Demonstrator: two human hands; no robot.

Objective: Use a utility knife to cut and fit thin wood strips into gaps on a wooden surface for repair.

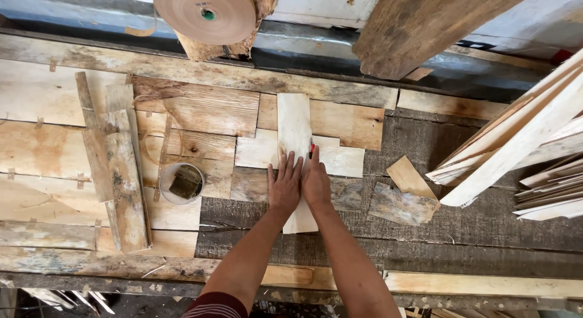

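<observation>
Left hand [284, 185] is lying flat, fingers spread, pressing down on a pale veneer strip [294, 133] that is running lengthwise away from the person at mid-counter. Right hand [316, 183] is sitting just beside it on the same strip, curled around a small red-tipped tool [312, 149], likely a blade; exact grip is hard to tell.

Risks, left to right:
- Open cup [181, 183] with a dark lump inside is standing near the left forearm; an elbow swing could be tipping it.
- Left fingertips are lying right next to the tool tip, so a slip along the grain could be catching them.
- Strip is thin and only hand-held, so it could be splitting or sliding over the loose pieces underneath.
- Stack of veneer sheets [522, 142] at right is overhanging at a slant and could be sliding down.

Counter [425, 245] is rough, dark, worn planking, covered in patched veneer scraps. A paper tape roll [205, 14] is hanging above, with a heavy beam [419, 26] at upper right. The room is looking like a workshop.
</observation>
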